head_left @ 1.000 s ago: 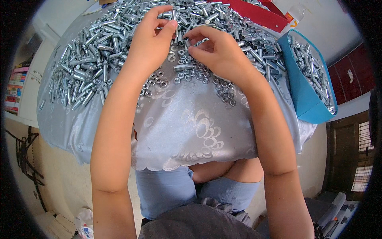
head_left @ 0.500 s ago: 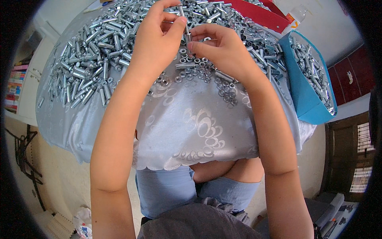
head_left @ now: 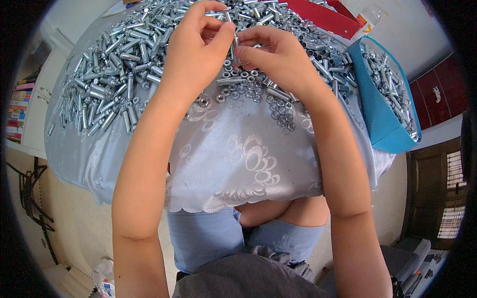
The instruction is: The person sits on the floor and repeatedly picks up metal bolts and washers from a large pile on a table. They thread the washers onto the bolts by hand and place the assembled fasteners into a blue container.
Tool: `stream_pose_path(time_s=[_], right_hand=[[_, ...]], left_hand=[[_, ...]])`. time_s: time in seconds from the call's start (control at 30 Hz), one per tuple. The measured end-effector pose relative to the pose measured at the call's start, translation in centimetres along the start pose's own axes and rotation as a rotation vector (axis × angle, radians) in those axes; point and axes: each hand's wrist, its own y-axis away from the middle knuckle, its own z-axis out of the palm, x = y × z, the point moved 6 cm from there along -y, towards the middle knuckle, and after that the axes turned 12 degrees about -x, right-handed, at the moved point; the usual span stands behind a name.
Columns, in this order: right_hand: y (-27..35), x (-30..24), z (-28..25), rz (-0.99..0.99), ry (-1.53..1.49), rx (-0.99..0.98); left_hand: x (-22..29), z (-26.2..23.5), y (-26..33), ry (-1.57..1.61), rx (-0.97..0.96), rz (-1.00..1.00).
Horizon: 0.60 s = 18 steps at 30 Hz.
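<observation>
My left hand [head_left: 200,52] is raised over the far middle of the table, thumb and fingers pinched round the upper part of a slim metal bolt [head_left: 228,16]. Just below and to the right, my right hand [head_left: 280,55] closes its thumb and forefinger on the lower part of the same bolt, where a wider silver sleeve seems to sit. My fingers partly cover the join. Beneath my hands lie several loose nuts and washers [head_left: 242,89]. A large heap of silver sleeve anchor bolts [head_left: 117,69] spreads to the left, with metal sleeves [head_left: 325,54] to the right.
A blue fabric bin [head_left: 380,121] filled with metal anchors stands at the table's right edge. Behind it are a red box [head_left: 328,17] and a clear plastic bottle [head_left: 368,20]. A shiny grey patterned tablecloth [head_left: 248,169] hangs over the near edge, above my lap.
Both hands keep their grip on the bolt. My right hand has shifted slightly upward, nearer my left fingertips; the heaps look unchanged.
</observation>
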Motion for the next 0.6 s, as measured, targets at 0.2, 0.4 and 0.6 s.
stream_pose_path(time_s=[0.2,0.4,0.6], right_hand=[[0.2,-0.3,0.0,0.056,0.008,0.0],[0.1,-0.2,0.0,0.005,0.056,0.035],[0.3,0.2,-1.0,0.05,0.061,0.095]], left_hand=[[0.1,0.0,0.0,0.012,0.005,-0.009],[-0.1,-0.6,0.0,-0.049,0.062,-0.004],[-0.3,-1.6,-0.2,-0.038,0.18,-0.001]])
